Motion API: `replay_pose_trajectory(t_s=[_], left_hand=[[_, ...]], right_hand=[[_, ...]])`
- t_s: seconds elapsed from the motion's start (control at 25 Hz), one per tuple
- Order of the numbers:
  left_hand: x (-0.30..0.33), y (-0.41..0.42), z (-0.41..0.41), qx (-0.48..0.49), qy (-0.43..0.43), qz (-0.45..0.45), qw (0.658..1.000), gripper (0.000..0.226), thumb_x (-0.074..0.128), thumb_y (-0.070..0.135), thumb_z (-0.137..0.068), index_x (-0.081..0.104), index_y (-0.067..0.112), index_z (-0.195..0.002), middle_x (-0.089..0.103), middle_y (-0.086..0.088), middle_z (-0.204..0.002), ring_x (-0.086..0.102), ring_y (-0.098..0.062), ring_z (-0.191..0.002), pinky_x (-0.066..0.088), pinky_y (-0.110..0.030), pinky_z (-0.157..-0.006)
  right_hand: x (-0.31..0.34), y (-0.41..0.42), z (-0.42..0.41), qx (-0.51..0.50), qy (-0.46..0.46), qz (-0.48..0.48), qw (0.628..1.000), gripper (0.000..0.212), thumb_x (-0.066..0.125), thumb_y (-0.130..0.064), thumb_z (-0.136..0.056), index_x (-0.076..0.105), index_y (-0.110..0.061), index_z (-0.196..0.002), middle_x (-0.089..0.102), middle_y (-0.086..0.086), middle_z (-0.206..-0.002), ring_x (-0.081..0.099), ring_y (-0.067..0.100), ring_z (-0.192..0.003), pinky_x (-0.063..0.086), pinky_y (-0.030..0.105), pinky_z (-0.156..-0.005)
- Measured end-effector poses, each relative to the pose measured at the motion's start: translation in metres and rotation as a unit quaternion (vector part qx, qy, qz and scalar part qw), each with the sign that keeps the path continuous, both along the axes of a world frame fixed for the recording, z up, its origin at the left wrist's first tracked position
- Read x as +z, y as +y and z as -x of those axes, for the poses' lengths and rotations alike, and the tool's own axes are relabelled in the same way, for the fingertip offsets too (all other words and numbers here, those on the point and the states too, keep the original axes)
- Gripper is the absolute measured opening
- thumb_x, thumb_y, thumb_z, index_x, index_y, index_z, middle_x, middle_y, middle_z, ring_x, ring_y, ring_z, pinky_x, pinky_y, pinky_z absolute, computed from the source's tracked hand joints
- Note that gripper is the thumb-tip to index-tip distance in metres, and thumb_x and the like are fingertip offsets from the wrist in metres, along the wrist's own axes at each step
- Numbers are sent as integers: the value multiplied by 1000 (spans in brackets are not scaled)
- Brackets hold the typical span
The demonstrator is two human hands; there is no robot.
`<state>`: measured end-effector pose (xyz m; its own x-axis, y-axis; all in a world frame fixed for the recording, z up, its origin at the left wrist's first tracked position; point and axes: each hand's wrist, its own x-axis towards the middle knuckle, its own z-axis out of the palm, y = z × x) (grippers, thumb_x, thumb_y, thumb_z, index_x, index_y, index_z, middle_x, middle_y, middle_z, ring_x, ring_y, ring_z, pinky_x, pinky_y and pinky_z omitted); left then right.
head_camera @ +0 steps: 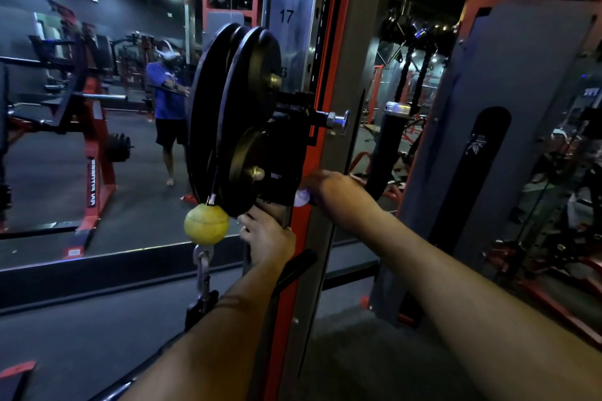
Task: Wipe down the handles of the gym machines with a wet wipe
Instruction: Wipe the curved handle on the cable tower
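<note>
A cable machine's black pulley carriage (pixel 247 114) rides on a red and grey upright column (pixel 312 140) with numbered holes. My left hand (pixel 265 236) grips the carriage's lower handle just below the pulley wheels. My right hand (pixel 325 187) reaches to the carriage's right side and pinches a white wet wipe (pixel 301 198) against it. A chrome pull-pin knob (pixel 338 122) sticks out above my right hand. A yellow stopper ball (pixel 207 224) hangs on the cable beside my left hand, with a metal clip (pixel 202 273) under it.
A mirror wall (pixel 97 107) on the left reflects a person in a blue shirt and red racks. A grey weight-stack shroud (pixel 488 156) stands to the right. More machines crowd the far right. Dark floor lies below.
</note>
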<state>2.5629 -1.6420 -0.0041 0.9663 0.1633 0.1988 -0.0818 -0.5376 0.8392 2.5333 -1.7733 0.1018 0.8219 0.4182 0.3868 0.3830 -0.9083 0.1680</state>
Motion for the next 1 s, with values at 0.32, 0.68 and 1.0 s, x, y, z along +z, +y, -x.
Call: replay_pose_trajectory(t_s=[0.32,0.68,1.0], left_hand=[[-1,1,-2,-2,-8,5,1000,104,72,17,-91,-6,1,-156,7,-28,-160,18,-48,-147,32,-58,-116],[-2,-2,-6,19,10,1,1000,107,76,22,-87,-3,2,-156,11,-26,-160,27,-53,-142,38,-56,-110],[-2,2,-1,30,23,-5,999,104,76,24,-87,1,5,-157,11,-21,-161,26,-50,-143,43,-57,-104]], right_hand=[[25,-54,69,33,-86,314,945,34,43,-15,-89,71,-23,-106,65,-1,-106,62,27,-90,47,44,-92],[29,-1,32,-56,-20,-36,998,13,68,-20,-86,67,-13,-97,63,13,-99,67,39,-87,51,39,-70],[17,15,16,-90,11,-27,996,22,53,-26,-92,70,-15,-103,66,14,-103,67,40,-94,55,40,-77]])
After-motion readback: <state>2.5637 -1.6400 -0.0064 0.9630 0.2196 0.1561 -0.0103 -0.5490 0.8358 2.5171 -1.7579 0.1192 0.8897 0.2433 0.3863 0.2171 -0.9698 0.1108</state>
